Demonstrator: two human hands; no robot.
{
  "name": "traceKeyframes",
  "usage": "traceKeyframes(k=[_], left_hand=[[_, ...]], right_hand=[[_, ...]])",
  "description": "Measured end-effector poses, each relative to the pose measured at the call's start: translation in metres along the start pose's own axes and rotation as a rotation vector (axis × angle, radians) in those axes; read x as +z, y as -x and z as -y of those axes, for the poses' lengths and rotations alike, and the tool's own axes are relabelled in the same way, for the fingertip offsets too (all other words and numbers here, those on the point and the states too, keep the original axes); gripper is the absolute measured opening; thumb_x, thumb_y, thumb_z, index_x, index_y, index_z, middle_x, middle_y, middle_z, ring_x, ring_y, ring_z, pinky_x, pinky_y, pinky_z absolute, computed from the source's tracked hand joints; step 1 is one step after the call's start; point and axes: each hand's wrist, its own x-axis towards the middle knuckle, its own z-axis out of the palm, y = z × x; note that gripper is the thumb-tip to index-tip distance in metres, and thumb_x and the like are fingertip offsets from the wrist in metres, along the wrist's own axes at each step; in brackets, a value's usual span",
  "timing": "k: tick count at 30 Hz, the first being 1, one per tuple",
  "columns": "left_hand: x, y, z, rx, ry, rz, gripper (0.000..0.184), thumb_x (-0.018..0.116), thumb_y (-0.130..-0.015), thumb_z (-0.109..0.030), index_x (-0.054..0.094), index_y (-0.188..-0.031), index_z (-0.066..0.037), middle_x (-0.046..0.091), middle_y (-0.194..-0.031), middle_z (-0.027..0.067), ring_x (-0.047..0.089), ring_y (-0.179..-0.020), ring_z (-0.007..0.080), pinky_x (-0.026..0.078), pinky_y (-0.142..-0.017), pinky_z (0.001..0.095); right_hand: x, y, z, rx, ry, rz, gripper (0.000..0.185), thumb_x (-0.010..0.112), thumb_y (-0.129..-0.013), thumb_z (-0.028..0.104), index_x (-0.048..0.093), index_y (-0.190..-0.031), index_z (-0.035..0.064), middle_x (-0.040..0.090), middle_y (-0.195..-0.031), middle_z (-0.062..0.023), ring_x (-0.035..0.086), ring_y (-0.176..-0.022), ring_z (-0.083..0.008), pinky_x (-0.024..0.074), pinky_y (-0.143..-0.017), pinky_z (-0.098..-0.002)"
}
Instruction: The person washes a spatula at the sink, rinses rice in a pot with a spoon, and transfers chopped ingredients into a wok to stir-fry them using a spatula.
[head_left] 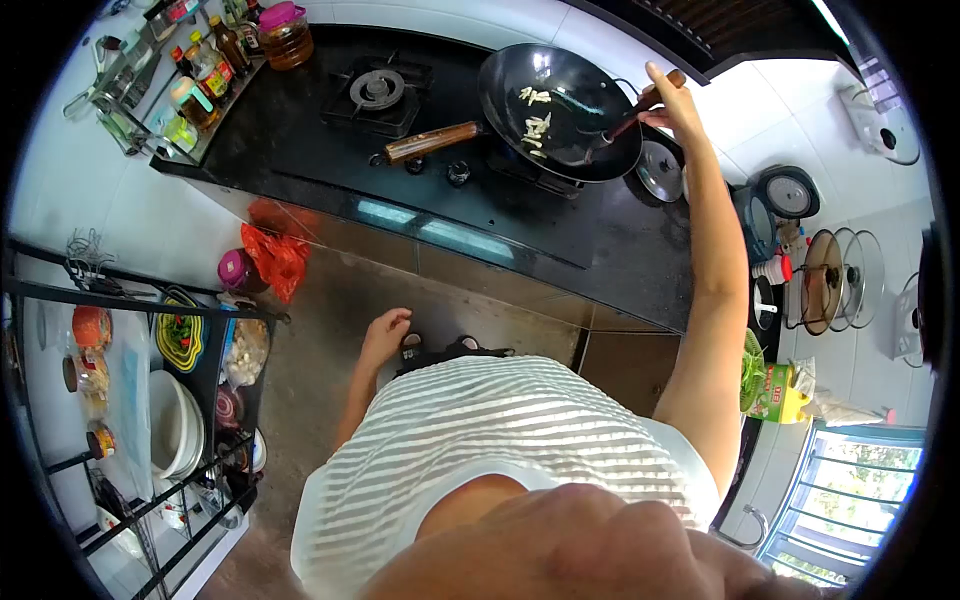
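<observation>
A black wok [562,90] sits on the right burner of the hob, its wooden handle [432,143] pointing left. Pale, sliced pieces [537,128], perhaps garlic, lie in two clusters inside it. My right hand [676,108] is closed around the brown wooden handle of a spatula [625,127], at the wok's right rim. The spatula's lower end rests in the wok; its exact shape is hard to make out. My left hand [385,335] hangs low beside my body, away from the counter, its fingers loosely bent with nothing visible in them.
Left of the wok is a second gas burner [377,90]. Bottles [207,75] crowd a rack in the back left corner. A glass lid [660,170] lies right of the wok, with more lids [825,280] racked farther right. A shelf unit [130,290] stands at left.
</observation>
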Motion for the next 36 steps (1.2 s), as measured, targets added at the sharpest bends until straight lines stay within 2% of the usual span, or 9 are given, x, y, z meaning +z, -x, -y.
traceKeyframes(k=[2,6,10,13,15,18,25,33,36], left_hand=[[0.001,0.008,0.006,-0.048,0.012,0.003,0.024,0.052,-0.077,-0.013,0.057,-0.099,-0.005,0.060,-0.080,0.0078,0.056,-0.074,0.0158,0.044,-0.067,0.0268],[-0.001,0.020,-0.027,-0.203,0.097,0.012,0.025,0.052,-0.077,-0.012,0.057,-0.100,-0.003,0.061,-0.082,0.0080,0.057,-0.076,0.0160,0.044,-0.069,0.0268],[0.002,0.010,0.002,-0.117,0.100,0.016,0.026,0.052,-0.077,-0.012,0.056,-0.101,-0.002,0.060,-0.083,0.0083,0.056,-0.076,0.0142,0.044,-0.069,0.0262],[-0.003,0.007,0.008,-0.105,0.101,0.002,0.026,0.053,-0.077,-0.012,0.056,-0.100,-0.002,0.060,-0.082,0.0074,0.056,-0.075,0.0133,0.044,-0.068,0.0257],[-0.009,0.009,-0.012,-0.158,0.093,0.001,0.025,0.053,-0.077,-0.012,0.056,-0.100,-0.002,0.060,-0.082,0.0071,0.056,-0.075,0.0130,0.044,-0.067,0.0255],[-0.012,0.005,-0.007,-0.178,0.103,-0.004,0.025,0.053,-0.077,-0.012,0.056,-0.100,-0.002,0.060,-0.081,0.0065,0.055,-0.074,0.0126,0.044,-0.066,0.0252],[-0.009,-0.006,-0.003,-0.078,0.080,0.043,0.024,0.053,-0.078,-0.012,0.056,-0.099,-0.002,0.059,-0.080,0.0061,0.054,-0.074,0.0119,0.043,-0.067,0.0246],[-0.009,-0.004,-0.005,-0.109,0.087,0.034,0.024,0.054,-0.077,-0.012,0.056,-0.099,-0.002,0.059,-0.080,0.0059,0.054,-0.073,0.0121,0.043,-0.067,0.0245],[-0.004,0.004,0.004,-0.135,0.050,0.007,0.024,0.054,-0.077,-0.012,0.056,-0.099,-0.003,0.059,-0.080,0.0056,0.054,-0.073,0.0120,0.043,-0.066,0.0246]], right_hand=[[-0.003,-0.003,-0.003,0.050,0.009,0.035,0.061,0.054,-0.069,0.061,0.056,-0.073,-0.0006,0.058,-0.066,-0.0111,0.057,-0.047,-0.0154,0.0467,-0.040,-0.0200],[0.052,0.013,-0.006,0.018,-0.264,-0.015,0.048,0.061,-0.071,0.046,0.055,-0.077,-0.0010,0.059,-0.069,-0.0126,0.059,-0.052,-0.0192,0.0492,-0.044,-0.0237],[0.064,0.000,0.007,-0.065,-0.355,-0.222,0.044,0.062,-0.074,0.037,0.054,-0.076,-0.0061,0.058,-0.069,-0.0147,0.059,-0.051,-0.0193,0.0493,-0.044,-0.0226],[0.066,0.009,0.009,-0.162,-0.486,-0.290,0.042,0.063,-0.074,0.036,0.055,-0.075,-0.0056,0.058,-0.068,-0.0129,0.058,-0.050,-0.0183,0.0491,-0.044,-0.0228],[0.094,0.001,-0.057,-0.473,-0.432,-0.378,0.031,0.064,-0.074,0.031,0.056,-0.074,0.0005,0.057,-0.066,-0.0066,0.056,-0.050,-0.0143,0.0465,-0.048,-0.0225],[0.090,0.054,-0.088,-0.215,-0.480,-0.234,0.021,0.061,-0.076,0.020,0.053,-0.072,0.0015,0.056,-0.065,-0.0060,0.054,-0.049,-0.0126,0.0437,-0.045,-0.0230],[0.083,0.052,-0.105,-0.200,-0.487,-0.261,0.021,0.060,-0.076,0.020,0.055,-0.078,-0.0012,0.057,-0.066,-0.0082,0.055,-0.051,-0.0131,0.0448,-0.048,-0.0234],[0.004,0.027,0.007,-0.020,-0.050,0.090,0.026,0.061,-0.072,0.028,0.056,-0.080,0.0031,0.055,-0.071,-0.0064,0.058,-0.054,-0.0142,0.0493,-0.049,-0.0213],[-0.020,0.019,0.001,-0.228,0.223,0.112,0.037,0.062,-0.071,0.035,0.056,-0.081,0.0000,0.058,-0.075,-0.0096,0.058,-0.054,-0.0143,0.0502,-0.049,-0.0217]])
